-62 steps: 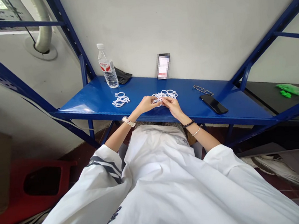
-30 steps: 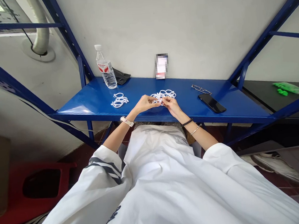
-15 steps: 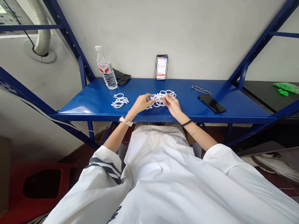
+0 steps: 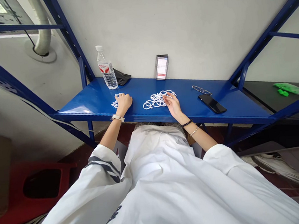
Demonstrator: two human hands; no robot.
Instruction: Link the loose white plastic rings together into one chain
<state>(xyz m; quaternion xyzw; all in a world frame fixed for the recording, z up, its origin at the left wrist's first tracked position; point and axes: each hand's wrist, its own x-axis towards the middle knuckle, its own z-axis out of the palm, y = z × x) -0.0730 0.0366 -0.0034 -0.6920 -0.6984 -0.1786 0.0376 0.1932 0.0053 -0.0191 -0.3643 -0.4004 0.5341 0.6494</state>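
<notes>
My left hand (image 4: 124, 102) is over the smaller left group of white plastic rings (image 4: 114, 104). Its fingers curl down onto a ring at the top of that group, and the hand covers most of the rings. Farther right, my right hand (image 4: 173, 105) rests at the right edge of a larger pile of white plastic rings (image 4: 155, 101). Its thumb and fingers are apart, with fingertips close to or touching the rings there. Small knobs stick out from some of the rings, which overlap each other on the blue tabletop (image 4: 139, 86).
Behind the left group stand a water bottle (image 4: 106, 72) and a black pouch (image 4: 122, 77). A phone with a blurred screen (image 4: 162, 67) leans on the wall. Glasses (image 4: 201, 89) and a dark phone (image 4: 212, 103) lie on the right. Blue frame posts (image 4: 82, 70) edge the table.
My left hand has moved left from the larger pile to the smaller group. A ring at the larger pile's left end now shows uncovered. My right hand has stayed nearly in place.
</notes>
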